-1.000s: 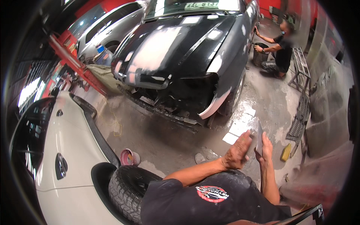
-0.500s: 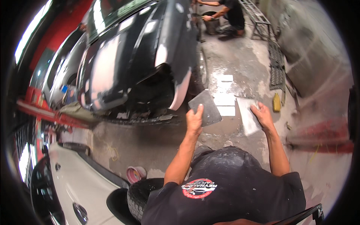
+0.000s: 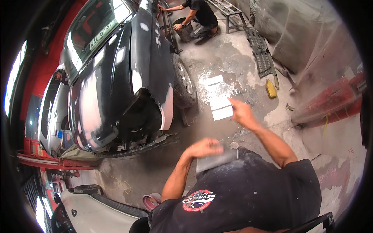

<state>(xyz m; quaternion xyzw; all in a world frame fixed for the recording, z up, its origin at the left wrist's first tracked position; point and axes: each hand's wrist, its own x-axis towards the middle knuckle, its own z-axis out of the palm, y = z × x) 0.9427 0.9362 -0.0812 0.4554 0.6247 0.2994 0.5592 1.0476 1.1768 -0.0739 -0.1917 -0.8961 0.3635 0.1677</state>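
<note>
My left hand (image 3: 204, 148), blurred by motion, is in front of my torso with its fingers curled over a grey rectangular sheet (image 3: 218, 160) that looks like sandpaper. The sheet hangs below the fingers, close against my dark shirt. Farther forward and to the right, my right hand (image 3: 243, 112) is raised over the floor with its fingers bent together. What it holds, if anything, does not show. The dark car (image 3: 128, 73) ahead on the left has pale patches on its hood and fender, and its front end lacks a bumper.
A person (image 3: 202, 17) crouches by a dark bucket (image 3: 183, 29) beside the car. On the right are a yellow object (image 3: 271, 88), a black slotted panel (image 3: 257, 52) and a red post (image 3: 334, 105). A pale car (image 3: 101, 211) and a pink bucket (image 3: 150, 201) are at lower left.
My left hand has drawn back toward my torso with the grey sheet. My right hand has shifted left, and the whitish sheet it held no longer shows. The view has turned.
</note>
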